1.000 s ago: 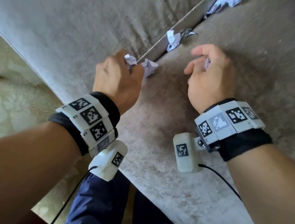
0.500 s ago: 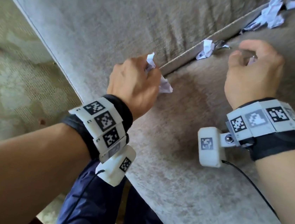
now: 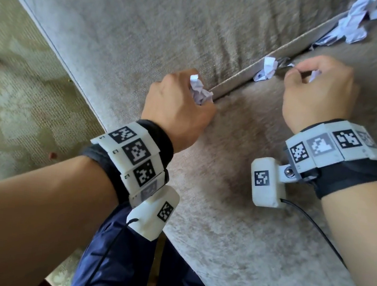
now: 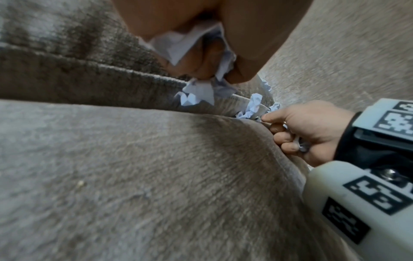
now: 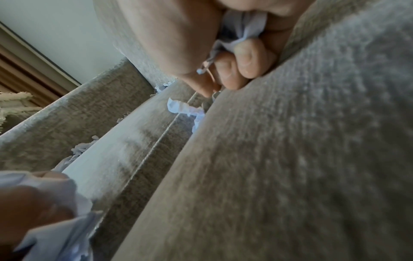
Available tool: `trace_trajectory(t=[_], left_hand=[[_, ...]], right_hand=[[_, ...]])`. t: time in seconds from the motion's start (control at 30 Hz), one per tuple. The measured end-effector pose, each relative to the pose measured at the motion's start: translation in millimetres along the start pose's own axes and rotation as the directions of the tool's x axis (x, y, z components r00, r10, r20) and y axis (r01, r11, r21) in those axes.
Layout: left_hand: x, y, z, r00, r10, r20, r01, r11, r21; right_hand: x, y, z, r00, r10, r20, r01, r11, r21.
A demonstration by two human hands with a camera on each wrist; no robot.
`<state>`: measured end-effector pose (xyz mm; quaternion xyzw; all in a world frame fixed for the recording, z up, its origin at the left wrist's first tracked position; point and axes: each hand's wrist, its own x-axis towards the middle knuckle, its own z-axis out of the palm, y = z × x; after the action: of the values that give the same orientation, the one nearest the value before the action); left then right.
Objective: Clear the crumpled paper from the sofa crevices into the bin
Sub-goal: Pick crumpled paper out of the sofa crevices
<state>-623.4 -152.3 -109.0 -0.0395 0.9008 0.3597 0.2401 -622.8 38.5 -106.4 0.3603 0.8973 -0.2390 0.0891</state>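
From the head view I see my left hand [image 3: 177,108] closed around a wad [image 3: 199,92] of crumpled paper, just at the near end of the crevice [image 3: 242,78] between the two sofa cushions. My right hand [image 3: 318,91] is curled too, with a scrap [image 3: 314,75] of paper showing between its fingers, and its forefinger and thumb sit just beside a loose piece [image 3: 267,68] wedged in the crevice. More paper [image 3: 351,27] lies farther up the same seam. The left wrist view shows my fingers [image 4: 241,70] pinching the wad [image 4: 198,93], which hangs down over the seam, with the right hand [image 4: 306,130] beyond, touching the wedged piece [image 4: 252,106]. In the right wrist view my curled fingers [image 5: 248,56] grip the scrap [image 5: 243,28] against the palm, the wedged piece [image 5: 183,107] lies just past my fingertips, and further bits [image 5: 80,148] line the back crevice.
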Motion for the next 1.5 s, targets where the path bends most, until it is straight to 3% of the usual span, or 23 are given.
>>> trace_trajectory(t=[0.2, 0.7, 0.8, 1.2, 1.5], left_hand=[[1, 8, 3, 0.999, 0.036, 0.003, -0.036, 0.998, -0.049], [11, 31, 20, 1.000, 0.009, -0.010, -0.009, 1.000, 0.006], [12, 35, 25, 1.000, -0.005, -0.007, 0.005, 1.000, -0.014], [27, 54, 31, 1.000, -0.021, -0.007, 0.021, 0.999, 0.025], [27, 79, 45, 0.999, 0.039, -0.009, -0.038, 0.996, 0.076]], right_hand=[[2, -3, 0, 0.996, -0.047, 0.070, 0.046, 0.999, 0.006], [13, -5, -4, 0.991, -0.021, 0.132, 0.025, 0.999, -0.029], [18, -7, 0, 0.987, 0.027, 0.156, -0.029, 0.999, 0.012], [27, -9, 2, 0.991, 0.072, 0.112, -0.088, 0.985, 0.146], [11, 38, -34, 0.994, 0.096, 0.046, -0.102, 0.984, 0.143]])
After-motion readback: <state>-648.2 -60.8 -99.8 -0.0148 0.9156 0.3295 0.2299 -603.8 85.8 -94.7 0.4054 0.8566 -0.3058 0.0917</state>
